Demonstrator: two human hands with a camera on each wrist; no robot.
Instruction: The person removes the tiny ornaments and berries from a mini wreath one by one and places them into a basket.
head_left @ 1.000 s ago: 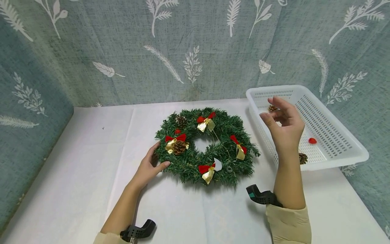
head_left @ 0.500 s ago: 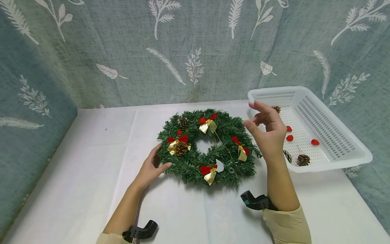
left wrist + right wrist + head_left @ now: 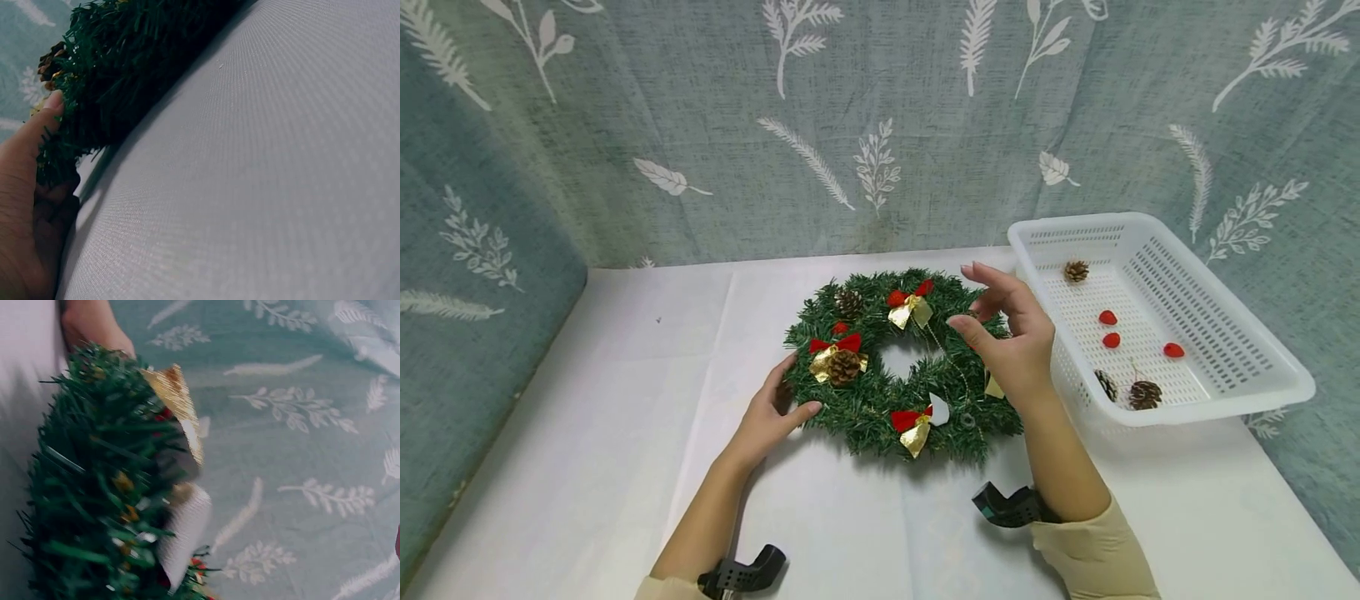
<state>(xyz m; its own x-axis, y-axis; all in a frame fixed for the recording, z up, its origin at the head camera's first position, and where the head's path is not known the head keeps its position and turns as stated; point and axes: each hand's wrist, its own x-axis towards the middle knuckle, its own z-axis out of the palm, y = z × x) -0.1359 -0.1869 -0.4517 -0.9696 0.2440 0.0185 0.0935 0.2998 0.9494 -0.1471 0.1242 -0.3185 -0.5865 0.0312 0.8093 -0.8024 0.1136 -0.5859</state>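
Leaf-print cloth [image 3: 700, 108] hangs behind at 12 o'clock; white bench [image 3: 587, 483] below it. White basket [image 3: 1225, 408], approx 3 o'clock of the wreath [image 3: 872, 408], runs lengthwise 11 to 4. Wreath's mid-bench, lying flat, decorated face up, an oval ring in head view w/ long axis approx 9 to 3 o'clock.

Left hand [image 3: 767, 421] grips its 9 o'clock rim, thumb on top, fingers tucked underneath. Right hand [image 3: 1021, 337] is over the 2–3 o'clock side, thumb & forefinger curved w/ a gap facing 10, nothing visible held; can't tell if it touches.

Red/gold bows: 9 o'clock [image 3: 835, 357], 12 [image 3: 910, 304], 6 [image 3: 917, 425], tails hanging approx to 6; a 4th approx 3–4, mostly behind right hand. Pinecones on ring at 9 [image 3: 844, 367] & 10–11 [image 3: 848, 302]. Basket has 3 pinecones incl. one at its 11 [image 3: 1076, 271], + 3 red berries, e.g. the rightmost [image 3: 1174, 350].
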